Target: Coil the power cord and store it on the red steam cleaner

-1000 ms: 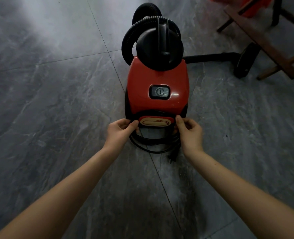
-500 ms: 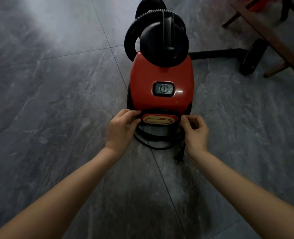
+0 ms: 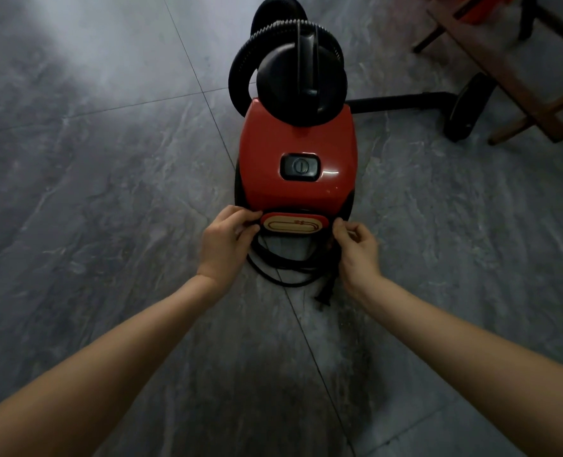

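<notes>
**Two hands at the cord hook, coil hanging just below**

Both hands sit at mid-frame, one at each end of the red oval cord-hook tab with a cord pictogram (image 3: 295, 223) on the near end of the red plastic steam cleaner (image 3: 298, 143).

- **Left hand** (image 3: 225, 244): fingers curled, thumb and fingertips closing at the tab's left end. Cannot tell whether they have cord or only the tab.
- **Right hand** (image 3: 356, 249): thumb and forefinger pinched together at the tab's right end, on what looks like a strand of the black power cord (image 3: 280, 275).

**Cord:** already looped. The loops droop below the tab between the two hands, and the lowest loop lies on the grey marble-look tile floor (image 3: 108, 192). The black plug (image 3: 324, 296) dangles at lower centre, just inside the right wrist.

**Key relation:**
- The coil's long axis runs left-right across the frame, parallel to the tab and spanning hand to hand.
- The cleaner's long axis runs away up the frame.
- The hook is directly ahead of both hands, about equally close to each.
- The loose plug end is nearer the right hand.

**Judgement:** late in the task. What's left is seating the loops on the hook and tucking in the plug, likely with the right hand.
</notes>
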